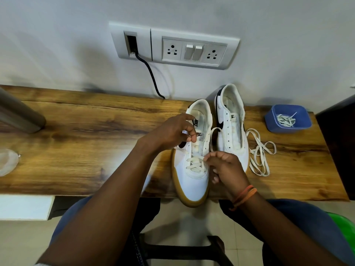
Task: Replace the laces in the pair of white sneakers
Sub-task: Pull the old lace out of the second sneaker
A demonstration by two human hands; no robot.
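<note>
On the wooden tabletop [76,150], close to its near edge, I see the near sneaker [194,181] standing toe toward me, its gum-coloured toe hanging a little over the edge. My left hand [172,131] lies over the tongue and upper eyelets of this shoe, fingers curled, thumb and forefinger pinching what looks like one end of the lace [195,163] at the left eyelet row. My right hand [226,167] sits just to the right of the same shoe, at the level of the lower eyelets, with its fingers curled and the fingertips pinching the other run of that lace, which loops up from there in an arc between the two shoes. The lace already crosses the lowest eyelets in a few rows; the upper eyelets near the tongue are bare.

The second sneaker [230,127] stands just beside the first, to its right and farther back toward the wall, with no lace in its eyelets. My right hand covers part of its toe. A loose lace [259,152] lies in a tangle on the wood immediately right of that shoe, touching or nearly touching its side; I cannot tell which. Farther right, well apart from both hands, a blue tub [288,119] holds another bundled lace [286,120].
</note>
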